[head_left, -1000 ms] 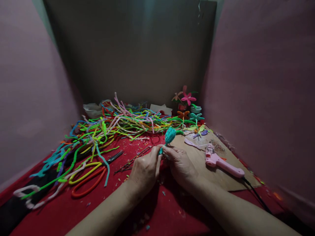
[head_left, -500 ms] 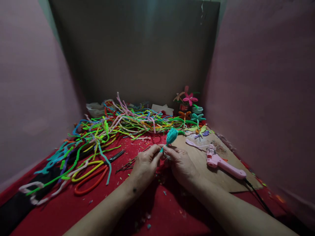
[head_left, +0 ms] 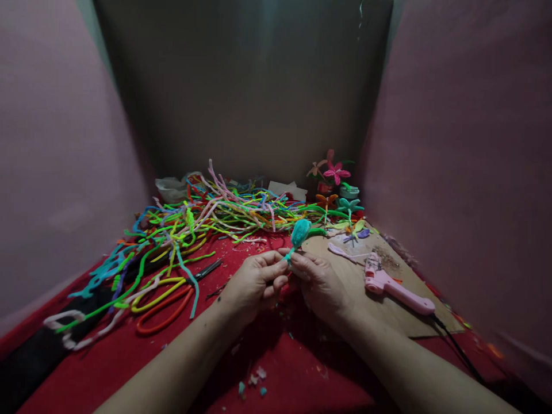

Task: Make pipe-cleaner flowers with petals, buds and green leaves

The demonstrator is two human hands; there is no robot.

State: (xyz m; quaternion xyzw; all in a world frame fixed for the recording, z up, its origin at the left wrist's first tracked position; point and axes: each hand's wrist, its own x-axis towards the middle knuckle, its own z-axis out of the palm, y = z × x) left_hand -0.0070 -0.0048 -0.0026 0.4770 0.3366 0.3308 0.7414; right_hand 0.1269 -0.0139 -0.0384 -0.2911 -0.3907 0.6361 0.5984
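A teal fuzzy bud [head_left: 301,233] stands upright above my fingertips, its narrow twisted base pinched between both hands. My left hand [head_left: 259,282] is closed on the base from the left, thumb and forefinger pressed together. From the right, my right hand [head_left: 318,282] also grips the base, fingers curled. A green fuzzy strip [head_left: 317,232] shows just right of the bud; whether it joins the bud I cannot tell.
Many coloured pipe cleaners [head_left: 233,213] heap at the back left. Scissors [head_left: 166,307] with red and yellow handles lie left. A pink glue gun [head_left: 401,293] rests on a board [head_left: 345,287] at right. Fuzzy flowers [head_left: 336,172] stand behind.
The bud has tilted and turned slightly between my fingers. My left hand has rolled, so more of its curled fingers show. The whole view has shifted a little.
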